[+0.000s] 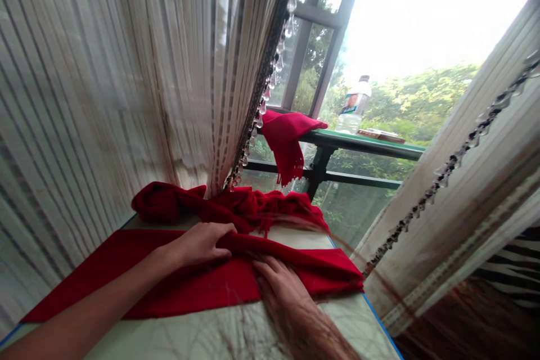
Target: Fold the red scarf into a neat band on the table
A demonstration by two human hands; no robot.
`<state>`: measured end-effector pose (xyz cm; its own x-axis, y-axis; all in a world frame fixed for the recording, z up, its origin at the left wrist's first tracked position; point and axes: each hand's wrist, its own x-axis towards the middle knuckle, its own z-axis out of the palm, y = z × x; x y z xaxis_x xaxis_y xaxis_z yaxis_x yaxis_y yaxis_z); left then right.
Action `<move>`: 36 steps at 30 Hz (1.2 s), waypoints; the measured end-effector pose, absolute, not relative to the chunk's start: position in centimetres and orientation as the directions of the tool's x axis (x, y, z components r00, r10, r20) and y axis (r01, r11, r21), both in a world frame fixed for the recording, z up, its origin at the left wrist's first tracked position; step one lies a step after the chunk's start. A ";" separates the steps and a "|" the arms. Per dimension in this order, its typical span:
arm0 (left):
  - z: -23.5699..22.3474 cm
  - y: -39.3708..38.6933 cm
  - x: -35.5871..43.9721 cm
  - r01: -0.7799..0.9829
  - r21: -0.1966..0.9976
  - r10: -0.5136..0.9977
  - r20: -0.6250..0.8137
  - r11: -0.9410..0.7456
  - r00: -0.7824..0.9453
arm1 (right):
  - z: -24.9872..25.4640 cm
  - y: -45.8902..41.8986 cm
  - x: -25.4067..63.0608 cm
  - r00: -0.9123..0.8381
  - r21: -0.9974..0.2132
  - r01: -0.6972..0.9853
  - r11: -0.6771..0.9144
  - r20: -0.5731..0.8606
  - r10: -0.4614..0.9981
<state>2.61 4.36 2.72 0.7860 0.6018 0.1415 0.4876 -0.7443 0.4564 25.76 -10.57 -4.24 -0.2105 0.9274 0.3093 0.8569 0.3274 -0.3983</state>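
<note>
A long red scarf lies stretched across the pale table, its far edge lifted into a loose fold. My left hand pinches this fold near the middle, thumb on the near side and fingers over the top. Just to its right, my right hand rests on the cloth with fingers extended, the fingertips at the base of the fold. Blurred strands of hair partly cover the right hand and forearm. Behind the stretched cloth, more red fabric lies in a crumpled heap with some fringe showing.
The table has a blue edge. Striped sheer curtains with bead trim hang left and right. On the green railing a fringed red scarf is draped; a plastic bottle and a flat object stand there.
</note>
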 end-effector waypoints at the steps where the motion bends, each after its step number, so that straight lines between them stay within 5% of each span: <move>1: 2.6 4.5 1.8 0.493 0.473 0.613 0.135 -0.730 0.778 | -4.2 -10.7 25.7 -0.198 -0.408 0.858 0.311 0.296 0.934; 8: 2.4 5.1 -3.9 0.607 0.447 0.715 0.115 -0.657 0.689 | -4.1 -11.0 25.6 -0.189 -0.429 0.861 0.271 0.225 0.956; 15: 0.9 1.0 -3.6 0.536 0.243 0.586 0.412 -0.809 0.698 | -1.9 -11.1 26.5 -0.208 -0.511 0.785 0.352 0.318 0.925; 18: 0.0 -2.2 -0.9 0.429 0.197 0.472 0.376 -0.881 0.797 | -0.8 -10.5 27.6 -0.218 -0.533 0.751 0.389 0.356 0.909; 25: -0.2 -5.8 5.5 0.336 0.300 0.409 0.226 -0.893 0.884 | 0.3 -10.1 29.4 -0.294 -0.516 0.756 0.403 0.281 0.913; 30: -0.6 -4.8 6.6 0.362 0.263 0.422 0.229 -0.894 0.877 | 1.0 -10.9 30.6 -0.320 -0.504 0.770 0.392 0.228 0.920; 36: -0.7 -4.2 6.6 0.366 0.364 0.463 0.228 -0.857 0.857 | 1.0 -11.5 31.5 -0.398 -0.494 0.752 0.436 0.186 0.898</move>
